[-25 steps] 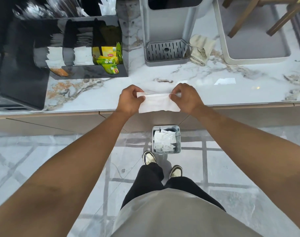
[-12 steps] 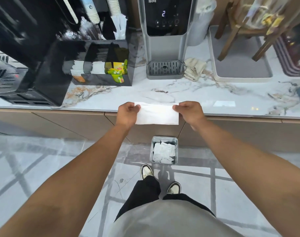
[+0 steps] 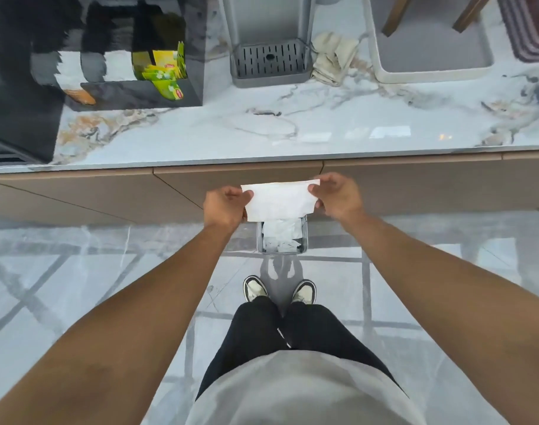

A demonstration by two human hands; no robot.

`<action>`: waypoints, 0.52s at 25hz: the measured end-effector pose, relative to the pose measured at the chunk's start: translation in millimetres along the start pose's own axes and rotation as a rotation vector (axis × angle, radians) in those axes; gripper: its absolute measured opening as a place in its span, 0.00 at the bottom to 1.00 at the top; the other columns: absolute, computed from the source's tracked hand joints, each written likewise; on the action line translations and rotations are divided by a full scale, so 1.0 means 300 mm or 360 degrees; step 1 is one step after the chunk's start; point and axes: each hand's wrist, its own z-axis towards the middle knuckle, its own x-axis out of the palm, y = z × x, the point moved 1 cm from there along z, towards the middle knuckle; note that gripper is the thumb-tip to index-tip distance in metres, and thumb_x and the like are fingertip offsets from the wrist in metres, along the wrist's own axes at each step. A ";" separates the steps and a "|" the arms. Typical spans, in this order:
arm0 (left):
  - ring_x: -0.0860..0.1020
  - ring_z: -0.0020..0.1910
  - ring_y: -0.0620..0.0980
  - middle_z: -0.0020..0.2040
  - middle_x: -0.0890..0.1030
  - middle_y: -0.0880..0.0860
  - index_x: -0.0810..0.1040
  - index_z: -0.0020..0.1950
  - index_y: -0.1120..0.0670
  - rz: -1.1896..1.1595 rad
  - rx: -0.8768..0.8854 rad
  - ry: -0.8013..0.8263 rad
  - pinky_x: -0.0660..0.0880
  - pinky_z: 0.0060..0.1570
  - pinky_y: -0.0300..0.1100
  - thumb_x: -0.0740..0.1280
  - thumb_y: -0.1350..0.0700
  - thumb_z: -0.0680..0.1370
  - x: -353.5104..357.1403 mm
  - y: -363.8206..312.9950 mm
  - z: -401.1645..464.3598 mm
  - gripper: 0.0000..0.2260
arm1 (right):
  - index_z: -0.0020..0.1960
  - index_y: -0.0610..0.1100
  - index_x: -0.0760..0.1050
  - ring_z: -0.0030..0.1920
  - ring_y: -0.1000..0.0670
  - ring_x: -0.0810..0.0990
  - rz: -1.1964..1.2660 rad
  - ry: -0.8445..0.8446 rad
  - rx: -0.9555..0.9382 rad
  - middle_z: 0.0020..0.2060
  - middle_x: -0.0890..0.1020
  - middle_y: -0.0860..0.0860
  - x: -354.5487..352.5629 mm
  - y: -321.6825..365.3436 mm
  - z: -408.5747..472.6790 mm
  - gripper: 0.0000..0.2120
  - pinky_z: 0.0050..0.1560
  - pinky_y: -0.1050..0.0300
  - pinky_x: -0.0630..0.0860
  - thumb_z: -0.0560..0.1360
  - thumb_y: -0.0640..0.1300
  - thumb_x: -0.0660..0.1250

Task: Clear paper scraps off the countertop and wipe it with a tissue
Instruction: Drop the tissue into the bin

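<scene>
A white tissue (image 3: pixel 279 199) is stretched flat between my two hands. My left hand (image 3: pixel 226 205) pinches its left edge and my right hand (image 3: pixel 335 196) pinches its right edge. The tissue hangs in front of the cabinet face, below the marble countertop (image 3: pixel 262 133), and directly over a small grey bin (image 3: pixel 282 237) on the floor. White paper scraps fill the bin. I see no scraps on the countertop's front strip.
On the counter stand a black organiser (image 3: pixel 133 87) with tea bags (image 3: pixel 163 75), a grey water dispenser's drip tray (image 3: pixel 269 64), a crumpled beige cloth (image 3: pixel 332 58) and a pale tray (image 3: pixel 430 53). A black machine (image 3: pixel 13 96) sits at the left. My shoes (image 3: pixel 279 291) stand behind the bin.
Both hands have come back off the countertop edge with the tissue and lowered it until it hangs above the bin.
</scene>
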 end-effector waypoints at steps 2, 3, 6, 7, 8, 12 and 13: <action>0.78 0.26 0.51 0.37 0.84 0.56 0.80 0.43 0.54 0.0076 -0.0061 0.0084 0.81 0.33 0.46 0.75 0.55 0.75 0.047 0.101 0.051 0.06 | 0.54 0.38 0.76 0.19 0.60 0.74 0.0027 -0.0033 0.0125 0.35 0.77 0.46 0.007 -0.110 0.040 0.10 0.20 0.67 0.69 0.75 0.29 0.69; 0.80 0.29 0.54 0.41 0.84 0.58 0.80 0.44 0.56 0.0098 -0.0088 0.0125 0.82 0.36 0.50 0.74 0.56 0.76 0.074 0.154 0.076 0.06 | 0.55 0.37 0.76 0.20 0.60 0.73 -0.0013 -0.0046 0.0192 0.34 0.78 0.46 0.010 -0.173 0.065 0.11 0.21 0.68 0.69 0.74 0.29 0.69; 0.78 0.30 0.56 0.39 0.82 0.57 0.79 0.48 0.60 0.0180 -0.0103 0.0188 0.83 0.39 0.56 0.72 0.59 0.77 0.165 0.299 0.167 0.05 | 0.51 0.41 0.80 0.22 0.57 0.72 -0.0275 -0.0032 0.0297 0.27 0.78 0.50 0.031 -0.366 0.167 0.07 0.24 0.67 0.68 0.73 0.35 0.71; 0.78 0.29 0.55 0.38 0.80 0.55 0.79 0.48 0.60 0.0213 -0.0107 0.0207 0.83 0.39 0.57 0.71 0.58 0.78 0.193 0.336 0.200 0.05 | 0.47 0.42 0.81 0.21 0.58 0.71 -0.0301 -0.0021 0.0309 0.24 0.77 0.53 0.038 -0.420 0.203 0.04 0.24 0.67 0.68 0.72 0.37 0.72; 0.77 0.28 0.53 0.37 0.79 0.54 0.79 0.48 0.61 0.0251 -0.0108 0.0233 0.83 0.39 0.57 0.71 0.58 0.78 0.220 0.376 0.231 0.06 | 0.43 0.42 0.80 0.20 0.59 0.71 -0.0297 -0.0024 0.0323 0.21 0.76 0.56 0.043 -0.467 0.237 0.03 0.23 0.68 0.67 0.72 0.38 0.74; 0.76 0.24 0.48 0.33 0.78 0.54 0.79 0.43 0.58 0.0426 -0.0119 0.0338 0.82 0.39 0.51 0.71 0.52 0.77 0.366 0.586 0.414 0.09 | 0.34 0.47 0.78 0.20 0.59 0.71 -0.0383 -0.0079 0.0360 0.24 0.75 0.55 0.074 -0.702 0.439 0.10 0.23 0.67 0.69 0.69 0.43 0.77; 0.77 0.24 0.48 0.32 0.79 0.55 0.79 0.41 0.56 0.0458 -0.0133 0.0337 0.82 0.38 0.49 0.71 0.51 0.77 0.396 0.641 0.455 0.09 | 0.33 0.47 0.78 0.21 0.58 0.72 -0.0427 -0.0076 0.0361 0.24 0.75 0.54 0.085 -0.762 0.491 0.10 0.25 0.66 0.70 0.69 0.45 0.77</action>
